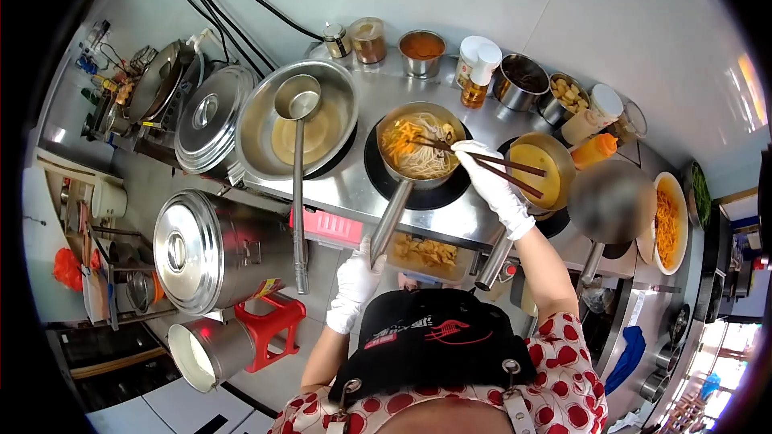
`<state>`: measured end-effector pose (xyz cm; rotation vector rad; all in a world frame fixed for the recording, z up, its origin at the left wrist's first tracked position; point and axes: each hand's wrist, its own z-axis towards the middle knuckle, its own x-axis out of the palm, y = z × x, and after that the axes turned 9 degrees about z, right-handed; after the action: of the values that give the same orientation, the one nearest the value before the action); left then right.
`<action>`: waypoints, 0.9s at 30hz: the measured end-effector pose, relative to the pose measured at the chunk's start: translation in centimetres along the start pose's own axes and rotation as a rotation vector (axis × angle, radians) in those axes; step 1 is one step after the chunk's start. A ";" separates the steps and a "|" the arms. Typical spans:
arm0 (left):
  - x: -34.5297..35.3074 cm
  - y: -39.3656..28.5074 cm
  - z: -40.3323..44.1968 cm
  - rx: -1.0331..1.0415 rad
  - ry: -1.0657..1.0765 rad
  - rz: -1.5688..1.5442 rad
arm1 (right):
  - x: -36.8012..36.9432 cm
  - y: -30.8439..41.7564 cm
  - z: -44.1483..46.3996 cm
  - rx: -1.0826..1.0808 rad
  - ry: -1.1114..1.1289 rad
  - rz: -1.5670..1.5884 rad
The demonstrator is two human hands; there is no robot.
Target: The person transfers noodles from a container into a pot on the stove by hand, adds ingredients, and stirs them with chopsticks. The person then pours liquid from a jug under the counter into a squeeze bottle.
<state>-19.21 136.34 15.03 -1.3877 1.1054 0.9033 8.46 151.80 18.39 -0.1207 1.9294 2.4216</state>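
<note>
My left hand, in a white glove, is closed round the handle of a small saucepan. The pan sits on a round black hob plate and holds pale noodles with shredded orange strips in broth. My right hand, also gloved, grips a pair of dark chopsticks. Their tips reach into the pan among the noodles and strips. Just right of my right hand stands a second saucepan with yellow liquid, its handle pointing toward me.
Left on the counter is a wide steel basin with a long-handled ladle across it. Along the wall stand a pot of red-orange sauce, bottles and jars. To the right are a blurred round pan and a bowl of orange shreds. A lidded stockpot stands lower left.
</note>
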 end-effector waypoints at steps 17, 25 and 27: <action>0.0 0.0 -0.1 0.016 -0.047 -0.027 | 0.5 1.2 -1.4 -0.215 0.141 -0.072; -0.5 -0.3 0.0 -0.003 0.004 -0.013 | -3.3 6.2 -1.3 -0.203 -0.142 -0.376; -0.2 0.0 0.0 0.020 -0.026 -0.023 | -2.6 5.3 -1.4 -0.131 -0.146 -0.363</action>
<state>-19.25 136.33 15.22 -1.3662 1.0735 0.8894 10.63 149.28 23.50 -0.2650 1.5344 2.2428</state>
